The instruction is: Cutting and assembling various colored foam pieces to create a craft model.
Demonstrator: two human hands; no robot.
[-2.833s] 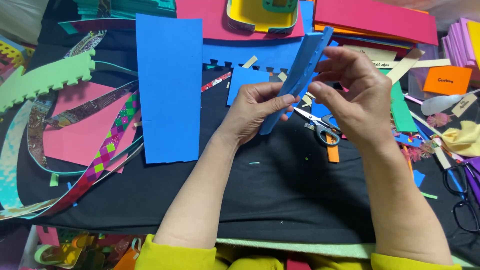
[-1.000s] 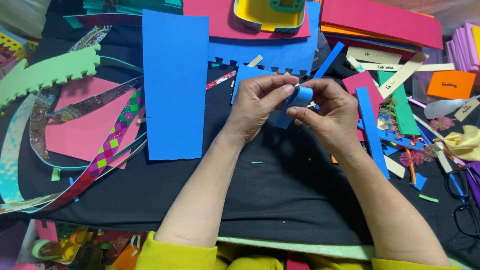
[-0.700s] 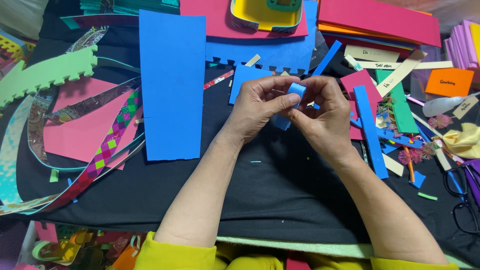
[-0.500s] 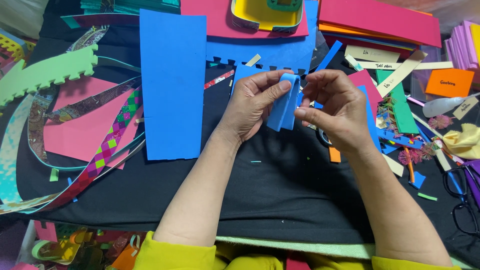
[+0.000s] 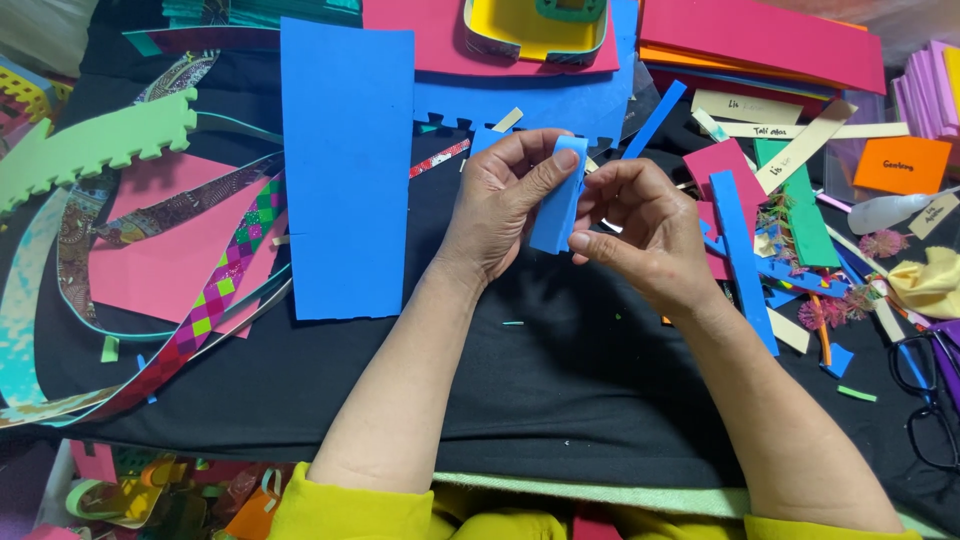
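Blue foam strip point(image 5: 558, 195), folded over on itself, is held up above the black cloth point(image 5: 560, 380) by two hands. One left hand point(image 5: 495, 205) pinches its top with thumb and fingers pressed on it, and one right hand point(image 5: 640, 225) squeezes its lower side with thumb and fingertip. One big blue foam sheet point(image 5: 345, 165) lies flat just left of the hands. One yellow tray point(image 5: 530, 30) sits at the top on a pink sheet point(image 5: 435, 30); a teal-edged piece shows inside it. One long blue strip point(image 5: 740, 255) lies right of the right hand, near one green strip point(image 5: 795, 205). One green foam piece with bumpy edges point(image 5: 90, 145) is far left. One pair of black glasses point(image 5: 925, 395) is at the right edge.
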